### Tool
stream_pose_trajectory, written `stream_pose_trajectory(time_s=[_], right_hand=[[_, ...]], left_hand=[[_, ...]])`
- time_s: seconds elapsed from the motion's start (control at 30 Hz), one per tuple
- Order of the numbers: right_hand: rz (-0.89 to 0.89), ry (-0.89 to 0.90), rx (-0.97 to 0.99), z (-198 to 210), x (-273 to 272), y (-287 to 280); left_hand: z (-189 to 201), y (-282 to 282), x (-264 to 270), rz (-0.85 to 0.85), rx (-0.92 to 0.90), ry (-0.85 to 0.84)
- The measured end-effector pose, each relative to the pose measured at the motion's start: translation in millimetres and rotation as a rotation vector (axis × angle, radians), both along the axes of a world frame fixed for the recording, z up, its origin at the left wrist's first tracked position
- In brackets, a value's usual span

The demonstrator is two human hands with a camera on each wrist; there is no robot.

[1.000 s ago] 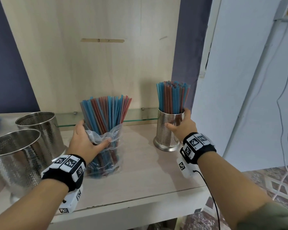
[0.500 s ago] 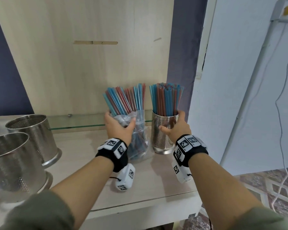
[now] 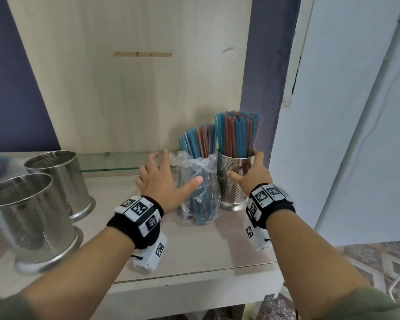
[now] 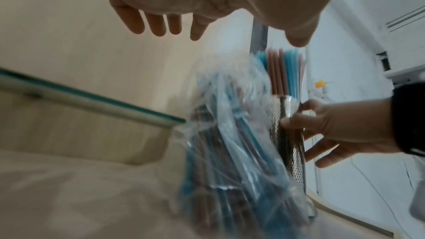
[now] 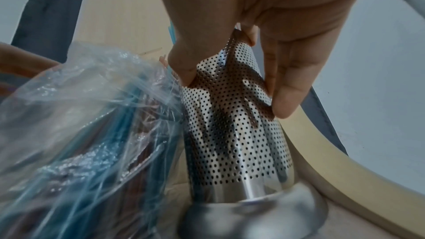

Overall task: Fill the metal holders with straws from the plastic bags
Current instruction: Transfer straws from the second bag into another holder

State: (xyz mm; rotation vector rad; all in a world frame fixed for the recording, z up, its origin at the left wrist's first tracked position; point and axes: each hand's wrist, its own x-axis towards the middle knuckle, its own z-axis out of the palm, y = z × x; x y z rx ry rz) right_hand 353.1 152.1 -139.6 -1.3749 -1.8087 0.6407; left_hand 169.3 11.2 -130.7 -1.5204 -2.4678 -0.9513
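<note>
The filled holder [image 3: 233, 179] is polished metal, its wall punched with small round holes above a smooth, glossy foot. The plastic bag [image 3: 200, 188] beside it is thin, clear, crinkled film that catches the light. The straws [image 3: 237, 137] look like smooth, slightly translucent plastic, though blur makes that uncertain. Two empty holders [image 3: 30, 218] share the same perforated shiny steel. The bench [image 3: 194, 245] is pale matt wood-grain laminate, backed by a glass strip [image 3: 116, 161].

The bag [image 4: 232, 152] of straws is smeared by blur in the left wrist view, its base seemingly hidden behind the left hand [image 3: 162, 181] from the head, and the nearest holder [image 3: 21, 218] is cut off.
</note>
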Motion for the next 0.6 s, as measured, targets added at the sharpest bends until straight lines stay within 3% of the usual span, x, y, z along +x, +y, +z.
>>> stream_pose_trajectory(time_s=[0.13, 0.2, 0.3, 0.4, 0.5, 0.6], right_hand=[[-0.020, -0.004, -0.049, 3.4, -1.6, -8.3], [-0.135, -0.060, -0.074, 6.3, -11.9, -18.7], [-0.310, -0.111, 0.183, 12.3, -38.6, -51.9], [-0.053, -0.212, 0.535, 17.7, -65.5, -78.8], [0.251, -0.547, 0.479, 21.7, -85.8, -86.6], [0.334, -0.778, 0.469, 19.8, -96.4, -84.8]], left_hand=[[2.1, -62.2, -24.9, 0.121, 0.129, 0.125], [2.7, -86.7, -46.4, 0.229, 0.189, 0.208], [6.7, -117.6, -80.6, 0.393, 0.251, 0.300], [8.1, -142.0, -111.1, 0.549, 0.241, 0.301], [2.0, -159.5, -135.4, 0.627, 0.221, 0.165], [-6.7, -168.0, -145.6, 0.564, 0.287, -0.022]])
